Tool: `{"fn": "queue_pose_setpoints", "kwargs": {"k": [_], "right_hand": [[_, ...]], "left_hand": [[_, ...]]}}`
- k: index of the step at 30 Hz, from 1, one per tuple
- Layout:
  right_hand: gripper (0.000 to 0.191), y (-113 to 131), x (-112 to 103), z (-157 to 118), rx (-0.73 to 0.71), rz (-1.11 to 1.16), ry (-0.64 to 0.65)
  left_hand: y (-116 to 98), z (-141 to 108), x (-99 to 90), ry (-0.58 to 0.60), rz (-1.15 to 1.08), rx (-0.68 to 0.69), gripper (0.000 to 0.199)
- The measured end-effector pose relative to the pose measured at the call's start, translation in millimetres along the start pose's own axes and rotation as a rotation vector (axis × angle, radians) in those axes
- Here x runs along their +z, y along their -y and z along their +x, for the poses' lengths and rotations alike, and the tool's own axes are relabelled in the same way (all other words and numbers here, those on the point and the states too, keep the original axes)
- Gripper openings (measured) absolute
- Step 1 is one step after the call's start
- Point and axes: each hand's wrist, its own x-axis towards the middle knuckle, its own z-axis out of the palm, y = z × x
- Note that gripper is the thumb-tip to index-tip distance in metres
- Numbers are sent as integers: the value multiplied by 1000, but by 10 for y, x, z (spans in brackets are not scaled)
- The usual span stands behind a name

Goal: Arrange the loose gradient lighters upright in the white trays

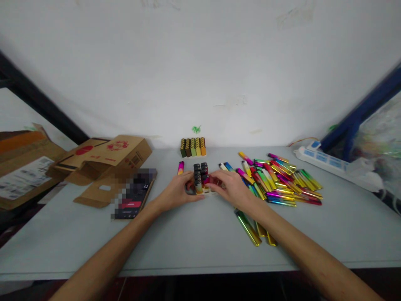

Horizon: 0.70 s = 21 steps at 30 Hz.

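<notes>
In the middle of the table, upright lighters (pixel 197 179) with black tops stand in two rows in a pale tray (pixel 210 194). My left hand (pixel 177 191) is curled around the tray's left side, with the thumb along its front edge. The fingers of my right hand (pixel 230 188) are closed on a magenta lighter (pixel 205 179) at the right row; its lower part is hard to make out. Just behind my left hand is a pink and yellow lighter (pixel 181 167). Many shiny, multicoloured lighters (pixel 272 177) lie loose to the right of my right hand.
A filled block of gold-topped lighters (pixel 193 147) stands near the wall. Left are an opened cardboard box (pixel 125 150), a phone (pixel 134 198) and a brown package (pixel 25 175). A white power strip (pixel 338 165) lies at right. Several lighters (pixel 248 228) lie under my right forearm.
</notes>
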Motion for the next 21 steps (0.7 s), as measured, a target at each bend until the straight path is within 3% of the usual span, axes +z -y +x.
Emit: {"fn": "queue_pose_setpoints", "kwargs": {"k": [7, 13, 17, 21], "right_hand": [[12, 31, -12, 5, 18, -71, 47], [19, -46, -379, -42, 54, -155, -3], [21, -166, -678, -114, 128, -293, 209], [30, -195, -774, -174, 225, -349, 380]], "left_hand": [[5, 0, -2, -1, -9, 5, 40], [1, -5, -9, -3, -25, -15, 41], [1, 3, -12, -24, -31, -32, 45], [19, 7, -20, -30, -33, -52, 47]]}}
